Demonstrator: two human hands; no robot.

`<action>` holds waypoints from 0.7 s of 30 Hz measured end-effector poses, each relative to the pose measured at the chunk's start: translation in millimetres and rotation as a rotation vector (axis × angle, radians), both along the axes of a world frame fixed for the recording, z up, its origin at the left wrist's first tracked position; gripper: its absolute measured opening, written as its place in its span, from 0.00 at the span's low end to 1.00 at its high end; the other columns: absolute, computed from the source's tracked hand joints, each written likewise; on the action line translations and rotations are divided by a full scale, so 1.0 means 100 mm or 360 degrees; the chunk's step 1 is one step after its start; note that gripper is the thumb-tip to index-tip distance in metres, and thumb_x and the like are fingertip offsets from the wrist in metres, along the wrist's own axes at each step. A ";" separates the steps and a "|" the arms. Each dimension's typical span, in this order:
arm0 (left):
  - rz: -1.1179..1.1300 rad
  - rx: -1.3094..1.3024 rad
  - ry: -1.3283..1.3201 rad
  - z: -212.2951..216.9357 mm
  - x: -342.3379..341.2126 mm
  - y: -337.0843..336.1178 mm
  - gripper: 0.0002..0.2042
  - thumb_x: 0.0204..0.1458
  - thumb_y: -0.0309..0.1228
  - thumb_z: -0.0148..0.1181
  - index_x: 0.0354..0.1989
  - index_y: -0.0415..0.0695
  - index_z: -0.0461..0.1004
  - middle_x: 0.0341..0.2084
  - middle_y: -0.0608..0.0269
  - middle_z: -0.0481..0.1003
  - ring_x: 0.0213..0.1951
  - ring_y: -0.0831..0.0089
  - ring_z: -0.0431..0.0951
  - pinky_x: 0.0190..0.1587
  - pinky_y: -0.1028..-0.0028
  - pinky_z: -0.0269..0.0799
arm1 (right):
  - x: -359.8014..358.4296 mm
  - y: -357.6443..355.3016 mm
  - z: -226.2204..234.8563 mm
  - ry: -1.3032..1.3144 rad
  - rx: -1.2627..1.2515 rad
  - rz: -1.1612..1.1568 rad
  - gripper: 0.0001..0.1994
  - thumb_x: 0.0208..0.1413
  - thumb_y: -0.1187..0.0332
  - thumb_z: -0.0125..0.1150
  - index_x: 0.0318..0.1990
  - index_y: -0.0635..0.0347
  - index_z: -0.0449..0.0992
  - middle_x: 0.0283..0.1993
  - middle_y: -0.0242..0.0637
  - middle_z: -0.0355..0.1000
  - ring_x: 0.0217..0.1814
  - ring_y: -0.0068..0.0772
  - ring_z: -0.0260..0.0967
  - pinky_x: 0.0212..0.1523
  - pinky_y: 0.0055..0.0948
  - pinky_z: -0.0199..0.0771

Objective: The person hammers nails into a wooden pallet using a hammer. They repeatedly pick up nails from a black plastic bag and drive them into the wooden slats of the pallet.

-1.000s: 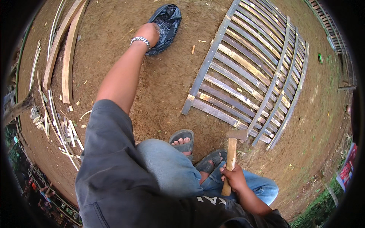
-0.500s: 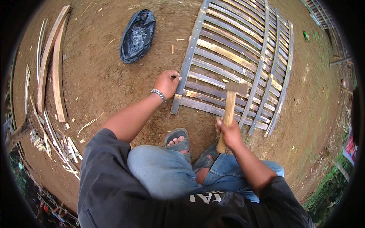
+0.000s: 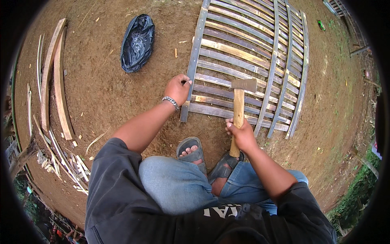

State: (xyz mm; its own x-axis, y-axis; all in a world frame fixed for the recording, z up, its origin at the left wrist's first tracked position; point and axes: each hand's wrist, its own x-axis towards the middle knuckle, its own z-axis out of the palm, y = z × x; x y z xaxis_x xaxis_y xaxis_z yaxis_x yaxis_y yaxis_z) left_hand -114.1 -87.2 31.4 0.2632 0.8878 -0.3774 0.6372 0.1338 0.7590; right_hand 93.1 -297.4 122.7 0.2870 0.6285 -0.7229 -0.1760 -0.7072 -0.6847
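A slatted panel point(image 3: 233, 43) of thin bamboo or wooden strips lies on the ground, crossed by several long strips. At its left edge strip point(image 3: 196, 44), my left hand point(image 3: 178, 88) is closed in a pinch against the strip. Whatever its fingertips may hold is too small to make out. My right hand point(image 3: 242, 136) grips the wooden handle of a hammer point(image 3: 239, 101) around its lower half. The hammer's brownish head is above the panel's near slats, to the right of my left hand.
A black plastic bag point(image 3: 126, 49), open at the top, holds thin silvery pieces like nails. Long planks point(image 3: 61, 91) lie at the left, with scattered offcuts point(image 3: 48, 162) nearer me. My sandalled feet point(image 3: 191, 151) are close to the panel's near end.
The hammer has shifted slightly left and its handle is more upright. My left hand stays pinched at the edge strip. The whole view has turned a little.
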 end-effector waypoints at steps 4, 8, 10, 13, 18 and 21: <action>-0.0019 0.0036 0.0039 0.02 0.01 0.01 0.11 0.57 0.35 0.64 0.39 0.40 0.80 0.30 0.54 0.82 0.33 0.64 0.82 0.40 0.66 0.76 | 0.04 -0.15 -0.03 0.0029 -0.0063 -0.0053 0.11 0.61 0.73 0.65 0.47 0.64 0.70 0.42 0.36 0.78 0.38 0.25 0.76 0.38 0.26 0.77; 0.0068 -0.0020 -0.0048 0.06 -0.03 0.01 0.09 0.55 0.34 0.65 0.39 0.41 0.81 0.35 0.48 0.82 0.39 0.57 0.82 0.45 0.63 0.76 | 0.07 -0.21 -0.07 0.0022 -0.0087 -0.0084 0.11 0.61 0.74 0.65 0.47 0.64 0.70 0.41 0.36 0.79 0.37 0.24 0.76 0.37 0.26 0.77; 0.0113 0.0105 -0.0065 0.07 -0.11 -0.04 0.10 0.56 0.34 0.65 0.40 0.41 0.82 0.35 0.49 0.83 0.38 0.61 0.83 0.44 0.65 0.76 | 0.12 -0.18 -0.06 -0.0007 -0.0100 0.0011 0.12 0.61 0.72 0.66 0.47 0.64 0.71 0.40 0.36 0.79 0.37 0.24 0.76 0.38 0.26 0.76; 0.0160 -0.0201 -0.0120 0.27 -0.15 -0.05 0.10 0.56 0.33 0.66 0.41 0.40 0.81 0.33 0.55 0.82 0.34 0.67 0.82 0.41 0.68 0.76 | 0.22 -0.19 -0.10 -0.0136 -0.0085 0.0142 0.12 0.60 0.70 0.67 0.47 0.63 0.72 0.38 0.35 0.79 0.36 0.25 0.75 0.38 0.28 0.75; -0.0023 -0.0213 -0.0156 0.40 -0.31 -0.01 0.10 0.55 0.29 0.67 0.42 0.38 0.81 0.30 0.60 0.83 0.32 0.74 0.80 0.39 0.72 0.76 | 0.20 -0.03 -0.24 -0.0274 0.0009 0.0283 0.15 0.59 0.64 0.68 0.47 0.62 0.74 0.36 0.35 0.79 0.35 0.26 0.75 0.40 0.30 0.75; -0.0121 -0.0226 -0.0228 0.31 -0.38 0.06 0.10 0.55 0.29 0.67 0.44 0.40 0.81 0.32 0.58 0.83 0.32 0.73 0.81 0.39 0.71 0.76 | 0.07 0.23 -0.38 -0.0252 0.0037 0.0288 0.16 0.58 0.62 0.69 0.47 0.61 0.75 0.35 0.37 0.79 0.36 0.28 0.76 0.41 0.31 0.75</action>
